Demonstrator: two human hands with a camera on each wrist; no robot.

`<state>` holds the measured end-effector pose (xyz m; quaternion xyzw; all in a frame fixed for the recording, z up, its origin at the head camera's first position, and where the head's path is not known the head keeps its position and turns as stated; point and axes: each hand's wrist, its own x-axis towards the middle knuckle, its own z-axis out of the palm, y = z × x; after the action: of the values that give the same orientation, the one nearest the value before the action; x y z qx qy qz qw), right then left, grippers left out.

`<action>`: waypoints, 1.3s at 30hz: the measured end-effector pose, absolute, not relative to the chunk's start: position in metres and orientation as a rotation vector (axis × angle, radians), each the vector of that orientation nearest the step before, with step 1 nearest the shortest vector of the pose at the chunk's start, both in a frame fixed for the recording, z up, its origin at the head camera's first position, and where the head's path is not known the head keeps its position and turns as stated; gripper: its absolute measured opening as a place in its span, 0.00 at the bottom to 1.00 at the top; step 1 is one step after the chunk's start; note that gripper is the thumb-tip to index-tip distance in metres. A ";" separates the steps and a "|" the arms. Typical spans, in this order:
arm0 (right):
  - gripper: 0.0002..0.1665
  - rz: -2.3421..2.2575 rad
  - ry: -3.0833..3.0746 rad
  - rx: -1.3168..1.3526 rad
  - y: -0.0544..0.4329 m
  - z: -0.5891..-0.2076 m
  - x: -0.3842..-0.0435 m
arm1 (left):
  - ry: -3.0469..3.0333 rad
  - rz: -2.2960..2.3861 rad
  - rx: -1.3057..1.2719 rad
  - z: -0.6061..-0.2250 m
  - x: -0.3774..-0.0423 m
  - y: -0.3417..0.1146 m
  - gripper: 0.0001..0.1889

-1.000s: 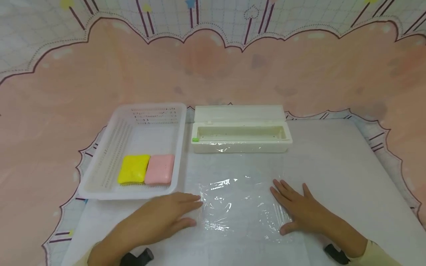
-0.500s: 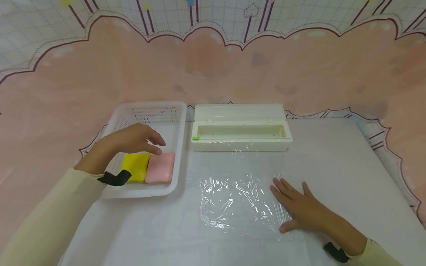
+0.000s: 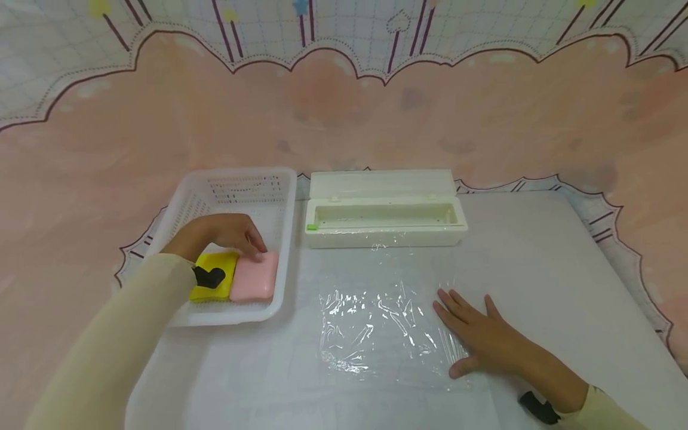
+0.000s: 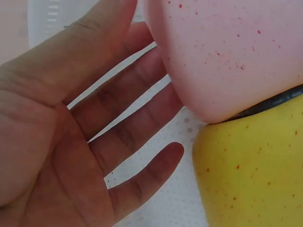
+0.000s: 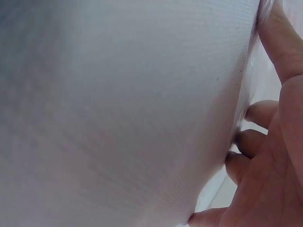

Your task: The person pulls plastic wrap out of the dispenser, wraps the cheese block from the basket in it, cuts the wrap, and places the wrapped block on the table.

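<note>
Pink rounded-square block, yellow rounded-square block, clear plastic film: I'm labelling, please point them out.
Pink rounded-square block (image 3: 255,278): head view, middle of top face.
Yellow rounded-square block (image 4: 252,168): left wrist view, visible face.
Clear plastic film (image 3: 388,329): head view, glossy middle.

A: Pink block (image 3: 255,280), state?
B: Squarish, rounded corners, smooth, small red specks visible up close. Lying flat, broad face up.
A: Position vs left fingers (image 4: 142,120)?
B: Far edge right at the fingertips, rest of it on the person's side of them. Can't tell if any tips go underneath.
A: Clear film (image 3: 376,337)?
B: Transparent, glossy, spread flat. Wrinkles and bright glints, mostly left of right fingers (image 3: 454,322).
A: Edge there?
B: Right side sits at those spread fingertips. Fine parallel pleats between them and right thumb (image 3: 463,366).
</note>
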<state>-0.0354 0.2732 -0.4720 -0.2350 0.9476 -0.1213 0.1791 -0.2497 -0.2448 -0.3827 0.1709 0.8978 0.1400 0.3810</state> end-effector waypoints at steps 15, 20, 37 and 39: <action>0.78 -0.348 2.656 -0.637 0.272 -0.465 -0.037 | 2.334 0.414 0.570 -0.372 -0.238 -0.251 0.11; 0.78 -0.361 2.658 -0.634 0.272 -0.465 -0.038 | 2.355 0.474 0.597 -0.359 -0.231 -0.260 0.11; 0.78 -0.368 2.652 -0.640 0.273 -0.470 -0.036 | 2.819 0.784 0.477 -0.324 -0.156 -0.284 0.08; 0.78 -0.357 2.653 -0.642 0.273 -0.470 -0.036 | 2.863 0.843 0.424 -0.324 -0.147 -0.282 0.08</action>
<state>-0.0359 0.2727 -0.4695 -0.2289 0.9456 -0.1273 0.1931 -0.1466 -0.2823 -0.3236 0.1403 0.9478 0.2792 0.0637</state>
